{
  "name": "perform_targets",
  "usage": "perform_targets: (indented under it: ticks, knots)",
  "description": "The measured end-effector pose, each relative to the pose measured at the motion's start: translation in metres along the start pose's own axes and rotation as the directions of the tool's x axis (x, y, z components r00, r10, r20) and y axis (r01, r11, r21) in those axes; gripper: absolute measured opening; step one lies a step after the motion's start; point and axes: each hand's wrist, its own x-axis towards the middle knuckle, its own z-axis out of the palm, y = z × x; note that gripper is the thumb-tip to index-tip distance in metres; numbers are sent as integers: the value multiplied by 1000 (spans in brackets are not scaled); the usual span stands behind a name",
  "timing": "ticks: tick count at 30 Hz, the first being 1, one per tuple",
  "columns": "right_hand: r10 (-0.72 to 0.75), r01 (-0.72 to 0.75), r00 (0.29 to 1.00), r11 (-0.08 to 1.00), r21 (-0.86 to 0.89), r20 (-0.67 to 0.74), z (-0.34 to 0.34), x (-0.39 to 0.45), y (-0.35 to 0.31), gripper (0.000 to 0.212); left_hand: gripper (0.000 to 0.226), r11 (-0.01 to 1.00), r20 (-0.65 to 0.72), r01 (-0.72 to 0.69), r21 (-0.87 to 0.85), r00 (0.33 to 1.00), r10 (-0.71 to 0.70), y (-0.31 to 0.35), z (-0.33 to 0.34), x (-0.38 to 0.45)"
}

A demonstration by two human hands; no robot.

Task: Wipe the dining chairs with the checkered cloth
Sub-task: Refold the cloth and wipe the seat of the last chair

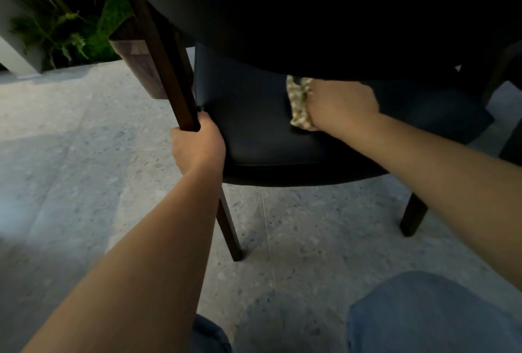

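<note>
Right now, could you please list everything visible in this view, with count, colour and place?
dining chair: one, dark seat and backrest, brown wooden legs, centre
checkered cloth: one, green and cream, on the seat under the right hand
plants: several, green, upper left
floor: one, grey speckled tiles, below
knees: two, blue denim, bottom edge
left hand: one, grips the chair's wooden upright
right hand: one, holds the cloth
</note>
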Motion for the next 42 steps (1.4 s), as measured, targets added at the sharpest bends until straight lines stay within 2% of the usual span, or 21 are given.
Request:
perform_targets:
  ticks: [5,9,11,14,16,21,24,27,29,31,32,33,35,36,37,38,40,41,42]
  knots:
    - [231,-231,973,973,-4,3,-16,-15,72,28,36,1000,-4,-5,7,1000,5,1,-1,-4]
    - [298,-287,953,947,147,-59,-22,-12,34,20,34,1000,-4,-2,15,1000,2,1,-1,-5]
    - [221,-205,971,966,160,-89,-13,-14,-15,22,34,1000,-7,-5,17,1000,5,1,-1,-4]
    - [-100,101,991,995,16,-91,16,-37,-92,20,34,999,-35,-28,19,999,29,1,0,-4]
    - [-213,210,974,977,-42,-73,24,-48,-108,21,39,999,-37,-42,19,998,43,2,1,-5]
    - [-216,212,972,976,-54,-96,14,-50,-63,22,39,999,-44,-40,-20,998,39,1,0,-4]
    - [-195,192,979,980,-56,-55,8,-57,-35,22,44,997,-133,-75,-31,989,70,3,0,-6]
    - [-182,178,982,981,-81,-46,3,-62,-4,23,54,981,-314,-104,164,937,152,7,5,-9]
    - [-167,161,984,983,-87,-59,2,-63,14,21,49,950,-354,-112,290,910,216,11,6,-12]
    - [-132,127,989,990,-66,-72,1,-61,27,19,42,905,-296,-172,388,907,299,11,3,-22]
    - [-111,107,991,993,-54,-75,1,-60,31,20,42,859,-221,-266,437,894,389,9,2,-31]
    - [-92,89,993,995,-42,-72,2,-59,33,22,41,780,-117,-417,467,845,522,7,1,-42]
    - [-66,66,996,998,-5,-55,3,-57,33,24,35,554,131,-707,440,660,739,6,6,-71]
    - [-64,65,997,998,17,-44,2,-56,32,24,36,470,242,-791,393,582,777,7,14,-84]
    - [-69,70,997,997,35,-35,1,-56,33,24,40,439,313,-830,345,543,779,12,26,-95]
    - [-75,76,997,996,43,-31,0,-55,35,24,47,466,338,-828,313,555,760,19,38,-105]
    - [-57,58,998,998,24,-31,-4,-52,49,25,61,554,365,-771,314,637,679,31,61,-118]
    - [-27,27,999,1000,7,-38,-7,-49,62,26,67,529,401,-772,353,635,660,32,70,-120]
    - [15,-15,999,1000,-11,-45,-9,-46,78,28,72,457,442,-797,395,601,666,28,76,-119]
